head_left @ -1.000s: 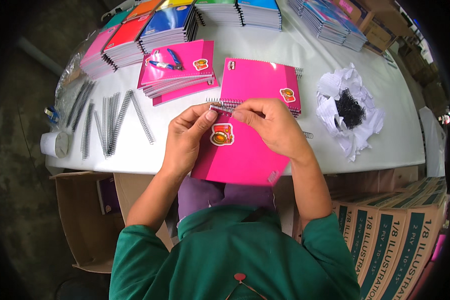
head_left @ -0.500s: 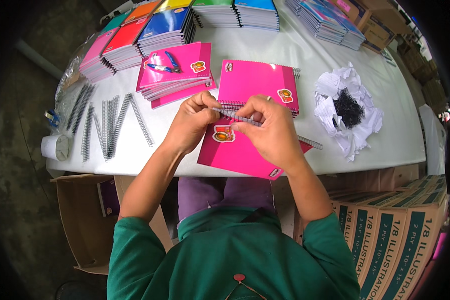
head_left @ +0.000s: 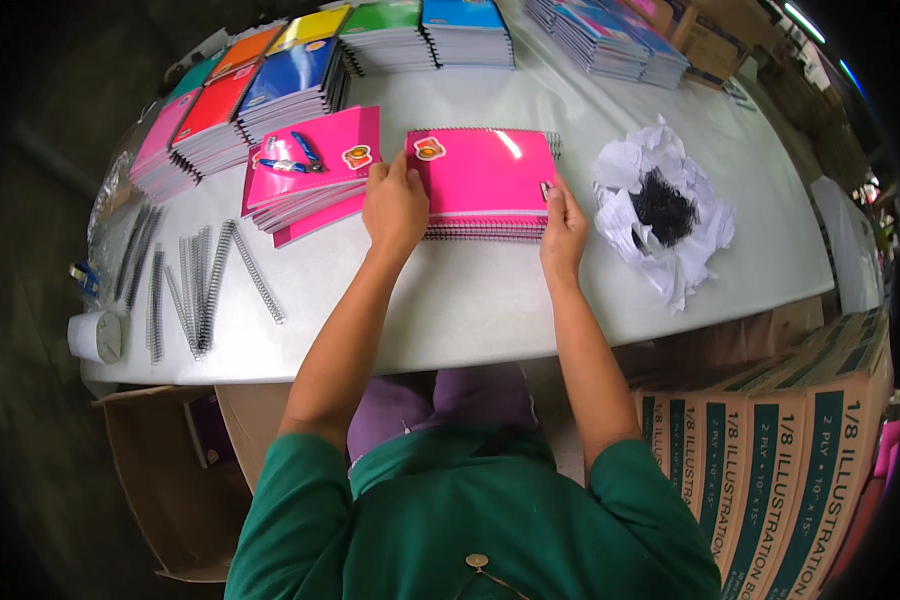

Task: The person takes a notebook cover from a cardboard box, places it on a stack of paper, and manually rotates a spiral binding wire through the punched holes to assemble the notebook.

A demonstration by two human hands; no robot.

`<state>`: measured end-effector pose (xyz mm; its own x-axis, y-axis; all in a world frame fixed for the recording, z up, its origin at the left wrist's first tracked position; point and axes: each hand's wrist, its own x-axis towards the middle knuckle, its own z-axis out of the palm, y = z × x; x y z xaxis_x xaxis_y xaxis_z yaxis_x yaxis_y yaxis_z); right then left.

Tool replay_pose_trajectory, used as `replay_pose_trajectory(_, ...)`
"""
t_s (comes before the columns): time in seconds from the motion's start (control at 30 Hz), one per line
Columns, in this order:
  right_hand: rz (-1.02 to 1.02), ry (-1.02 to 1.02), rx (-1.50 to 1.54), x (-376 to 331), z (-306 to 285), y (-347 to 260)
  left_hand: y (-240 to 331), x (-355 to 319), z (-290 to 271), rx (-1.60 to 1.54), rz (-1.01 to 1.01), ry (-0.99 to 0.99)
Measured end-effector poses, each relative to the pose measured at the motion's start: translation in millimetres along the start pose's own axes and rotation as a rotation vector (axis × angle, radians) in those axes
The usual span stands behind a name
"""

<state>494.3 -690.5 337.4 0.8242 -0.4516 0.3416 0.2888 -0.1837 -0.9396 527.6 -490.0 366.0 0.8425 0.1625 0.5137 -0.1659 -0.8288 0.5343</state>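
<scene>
A pink spiral notebook (head_left: 480,180) lies on a stack of similar notebooks, its sticker at the upper left and a coil along its far edge. Around its left edge my left hand (head_left: 397,205) is closed, with the fingertips partly hidden. My right hand (head_left: 564,228) grips the right edge, thumb on the cover. Just left of my left hand rests a fanned pile of pink-covered paper blocks (head_left: 310,185). Blue-handled pliers (head_left: 295,160) sit on top of that pile.
Loose metal coils (head_left: 205,290) lie at the left, near a white roll (head_left: 96,336). Crumpled white paper (head_left: 625,205) holds black wire scraps (head_left: 663,208) at the right. Colourful notebook stacks (head_left: 380,45) line the back. Cartons (head_left: 770,450) stand below right; an open box (head_left: 165,480) is below left.
My hands have gone from pinching a coil at a notebook's edge near the table front to holding a notebook's two sides on the stack. The view has shifted slightly.
</scene>
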Motion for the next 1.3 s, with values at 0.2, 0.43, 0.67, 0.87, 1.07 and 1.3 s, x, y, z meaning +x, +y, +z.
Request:
replay_pose_trajectory(0.2,-0.12,0.164,-0.279,-7.7,9.7,1.2,-2.4,-15.2,-8.6,-0.184,-0.023,0.056)
replay_pose_trajectory(0.43,-0.125,0.311,-0.17,-7.7,17.0,8.8,-6.8,-22.4,-5.4,-0.42,-0.27,-0.038)
replay_pose_trajectory(0.67,0.032,0.157,-0.115,5.4,8.2,7.8,-3.3,-17.6,-12.4,-0.708,-0.324,-0.24)
replay_pose_trajectory(0.87,0.0,0.087,-0.13,-2.0,8.6,7.9,-8.3,-2.5,-36.8,-0.362,-0.106,-0.073)
replay_pose_trajectory(1.07,-0.288,0.142,-0.309,-3.8,9.7,-4.5,-63.8,29.8,-61.0,0.39,0.456,0.046)
replay_pose_trajectory(1.3,-0.599,0.031,-0.305,-22.8,7.9,-52.6,-40.5,90.1,-166.0,-0.175,0.4,0.396)
